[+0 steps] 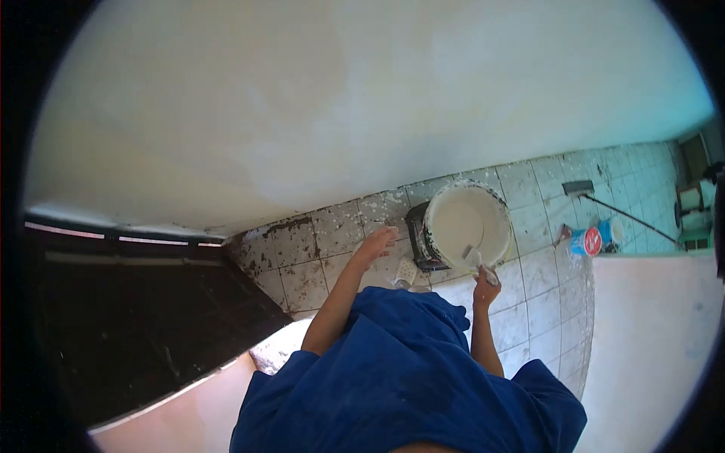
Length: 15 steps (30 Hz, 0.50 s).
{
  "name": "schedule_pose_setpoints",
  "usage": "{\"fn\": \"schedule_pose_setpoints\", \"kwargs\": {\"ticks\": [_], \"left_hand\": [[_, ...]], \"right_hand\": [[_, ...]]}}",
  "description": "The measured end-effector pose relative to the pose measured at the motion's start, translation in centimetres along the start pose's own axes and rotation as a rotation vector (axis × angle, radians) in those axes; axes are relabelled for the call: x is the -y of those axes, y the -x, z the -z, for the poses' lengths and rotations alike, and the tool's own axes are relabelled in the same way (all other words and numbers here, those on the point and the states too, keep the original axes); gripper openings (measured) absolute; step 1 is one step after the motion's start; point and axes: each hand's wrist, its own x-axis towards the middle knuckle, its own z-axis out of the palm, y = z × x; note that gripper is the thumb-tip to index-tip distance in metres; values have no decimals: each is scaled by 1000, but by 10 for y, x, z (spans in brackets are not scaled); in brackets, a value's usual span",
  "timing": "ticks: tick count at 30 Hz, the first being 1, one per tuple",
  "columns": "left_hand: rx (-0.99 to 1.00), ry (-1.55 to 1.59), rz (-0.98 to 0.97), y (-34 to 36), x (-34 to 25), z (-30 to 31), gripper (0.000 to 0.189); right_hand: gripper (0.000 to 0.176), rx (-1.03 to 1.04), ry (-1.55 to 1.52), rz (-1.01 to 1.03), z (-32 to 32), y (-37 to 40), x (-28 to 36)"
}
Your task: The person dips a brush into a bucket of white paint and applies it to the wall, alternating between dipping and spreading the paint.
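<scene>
The wall (302,113) spans the far side of the view, and the tiled floor (535,274) runs along its base. On the floor near the wall stands the bucket (466,183), its round mouth facing up and a pale, smooth material (458,217) visible inside. A black container (417,237) sits immediately at the bucket's left side. The right hand (487,290) is the nearer of the two hands to the bucket: it is located at the near, right-hand part of the rim, so the bucket's mouth lies forward and slightly left of its fingers. These fingers are closed around the handle of a hand tool (478,259). The left hand (375,245) is positioned left of the black container, apart from the bucket; its fingers are extended and open, with no item visible in them. From these fingers, the bucket lies to the right, with the black container between. A pale perforated item (405,272) is on the near side of the black container. The hand tool's long axis slants from the right hand forward and left, placing its flat head (468,251) over the near part of the bucket's mouth. Contact between head and material cannot be confirmed.
</scene>
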Motion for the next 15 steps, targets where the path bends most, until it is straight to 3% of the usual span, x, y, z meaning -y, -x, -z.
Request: {"fn": "schedule_pose_setpoints", "kwargs": {"ticks": [3,6,11,13,15], "left_hand": [[-35,15,-37,21,4,10,44],[-64,-35,-57,26,5,12,42],[30,-315,-234,35,-17,-30,40],[13,-392,-387,33,-26,-57,40],[9,-232,-328,37,-42,-84,38]], "right_hand": [[23,-76,-281,-173,-6,1,21],[26,-32,-765,-414,-2,-15,17],[24,66,-959,-420,-23,-5,63],[22,118,-1029,-418,-39,3,79],[23,234,-1062,-483,-61,13,95]]}}
